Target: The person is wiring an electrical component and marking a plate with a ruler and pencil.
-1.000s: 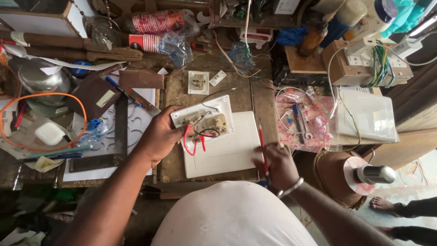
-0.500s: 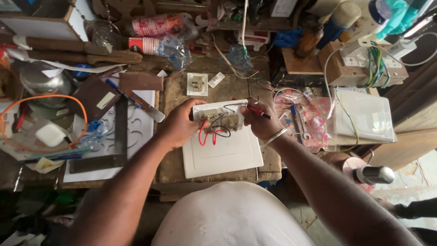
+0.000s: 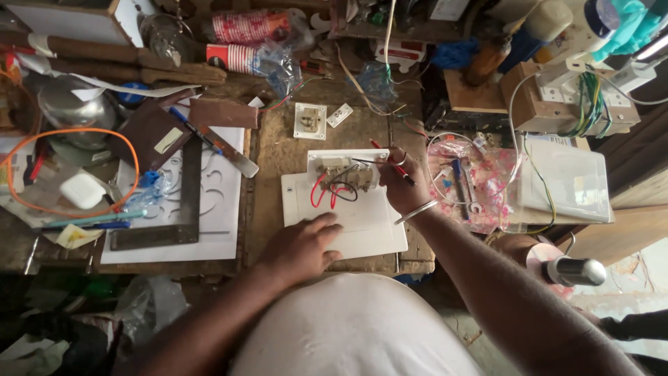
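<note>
overhead view of a cluttered wooden workbench [image 3: 278,150]. left hand [image 3: 300,245] lies flat on a white board [image 3: 362,223], fingers spread, gripping nothing. right hand [image 3: 402,182] pinches a red screwdriver [image 3: 390,161] over a white switch plate [image 3: 341,170] with red and black wires, at the board's far edge. plate looks light, rigid, brittle; best held by its rim. clear plastic bag [image 3: 466,188] holds spanners.

My left hand [image 3: 300,245], off the switch assembly [image 3: 342,173], now lies flat on the white board [image 3: 369,226] below it; my right hand [image 3: 402,182] brings the red screwdriver [image 3: 391,161] onto the assembly.
</note>
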